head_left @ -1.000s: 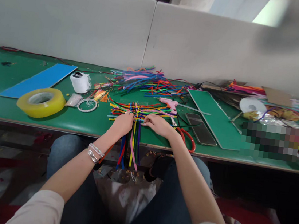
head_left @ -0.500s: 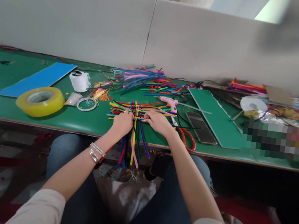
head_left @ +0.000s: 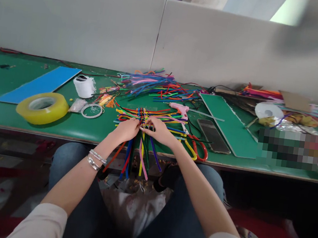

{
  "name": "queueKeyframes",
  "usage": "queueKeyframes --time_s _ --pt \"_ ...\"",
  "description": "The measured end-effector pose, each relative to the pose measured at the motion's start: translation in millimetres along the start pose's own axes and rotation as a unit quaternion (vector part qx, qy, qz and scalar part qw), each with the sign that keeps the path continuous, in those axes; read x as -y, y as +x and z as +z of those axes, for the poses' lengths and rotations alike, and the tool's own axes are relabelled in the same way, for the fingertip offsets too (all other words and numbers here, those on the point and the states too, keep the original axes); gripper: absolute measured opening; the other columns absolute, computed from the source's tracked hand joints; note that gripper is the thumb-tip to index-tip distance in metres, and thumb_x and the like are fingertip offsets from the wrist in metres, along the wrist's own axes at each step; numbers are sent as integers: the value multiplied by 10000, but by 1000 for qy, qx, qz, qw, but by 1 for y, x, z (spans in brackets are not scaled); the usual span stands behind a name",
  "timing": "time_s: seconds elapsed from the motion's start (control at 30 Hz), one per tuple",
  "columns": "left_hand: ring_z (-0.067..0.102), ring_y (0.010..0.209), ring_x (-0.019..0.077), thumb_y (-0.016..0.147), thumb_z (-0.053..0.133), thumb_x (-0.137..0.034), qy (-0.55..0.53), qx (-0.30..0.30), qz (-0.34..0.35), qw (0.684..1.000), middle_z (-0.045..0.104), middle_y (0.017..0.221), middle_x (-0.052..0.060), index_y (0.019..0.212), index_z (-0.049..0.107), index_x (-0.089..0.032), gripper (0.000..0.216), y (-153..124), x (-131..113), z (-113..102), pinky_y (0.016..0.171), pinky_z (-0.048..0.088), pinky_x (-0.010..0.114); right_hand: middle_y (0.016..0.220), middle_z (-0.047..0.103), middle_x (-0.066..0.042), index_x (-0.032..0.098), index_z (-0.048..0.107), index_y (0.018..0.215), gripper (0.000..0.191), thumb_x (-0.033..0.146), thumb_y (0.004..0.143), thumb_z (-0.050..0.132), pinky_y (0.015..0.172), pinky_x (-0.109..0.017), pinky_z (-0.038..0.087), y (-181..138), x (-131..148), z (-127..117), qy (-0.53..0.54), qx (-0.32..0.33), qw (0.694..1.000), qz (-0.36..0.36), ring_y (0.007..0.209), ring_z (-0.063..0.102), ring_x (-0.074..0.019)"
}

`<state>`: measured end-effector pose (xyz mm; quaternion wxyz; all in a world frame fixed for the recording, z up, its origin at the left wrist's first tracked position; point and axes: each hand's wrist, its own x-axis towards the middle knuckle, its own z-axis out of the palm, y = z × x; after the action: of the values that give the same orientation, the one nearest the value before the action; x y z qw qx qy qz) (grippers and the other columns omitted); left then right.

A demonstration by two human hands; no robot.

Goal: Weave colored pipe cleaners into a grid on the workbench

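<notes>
A woven mat of coloured pipe cleaners (head_left: pixel 159 116) lies near the front edge of the green table (head_left: pixel 2 86), with loose ends hanging over the edge. My left hand (head_left: pixel 126 129) rests on its near left side, fingers curled and pinching strands at the weave. My right hand (head_left: pixel 159 130) sits just right of it, fingers bent and gripping pipe cleaners at the same spot. The fingertips of both hands almost meet over the middle of the weave.
A yellow tape roll (head_left: pixel 42 107), white thread spool (head_left: pixel 84 86), wire ring (head_left: pixel 92 110) and blue sheet (head_left: pixel 40 84) lie left. A loose pipe cleaner pile (head_left: pixel 157 84) lies behind. A pink glue gun (head_left: pixel 180 109), red scissors (head_left: pixel 200 148), phone (head_left: pixel 212 135) and green board (head_left: pixel 229 122) are right.
Both hands drew closer together over the middle of the weave. The hanging strands shifted and spread, and a yellow strand now lies out to the right by the scissors.
</notes>
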<state>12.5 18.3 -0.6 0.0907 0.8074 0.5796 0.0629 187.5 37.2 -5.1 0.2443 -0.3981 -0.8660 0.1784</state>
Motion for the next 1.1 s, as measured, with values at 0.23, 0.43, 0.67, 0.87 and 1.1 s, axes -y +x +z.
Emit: queueKeyframes --time_s 0.23,0.43,0.67,0.87,1.1 --pt "602 873 202 911 323 -356 -37 12 2 999 596 983 78 882 566 -182 300 3 8 -2 726 445 291 810 504 8 190 505 962 373 481 751 605 650 -261 387 1 -12 10 79 51 995 19 716 491 -136" --pt "596 887 206 903 329 -338 -40 -2 -16 999 599 984 88 869 577 -173 300 3 5 1 734 436 291 840 527 -7 190 492 1028 411 430 727 639 683 -283 393 3 -10 9 54 36 998 5 748 496 -155" --pt "586 857 211 873 368 -284 -74 -10 -11 997 610 942 88 815 588 -179 251 6 9 2 664 407 278 978 560 -57 197 542 897 238 300 698 624 903 -400 348 2 3 17 -21 -17 999 20 996 480 -234" --pt "551 725 173 850 423 -274 -144 18 15 989 599 763 50 665 544 -167 246 17 20 5 609 366 257 903 588 -36 196 555 848 213 244 653 625 859 -372 377 5 1 22 11 -24 999 44 905 521 -216" --pt "537 765 171 862 432 -304 -168 3 43 985 563 765 37 679 533 -160 253 19 26 10 667 379 260 910 592 -41 181 557 874 240 288 674 637 770 -337 406 6 -4 18 40 -13 998 49 850 539 -197"
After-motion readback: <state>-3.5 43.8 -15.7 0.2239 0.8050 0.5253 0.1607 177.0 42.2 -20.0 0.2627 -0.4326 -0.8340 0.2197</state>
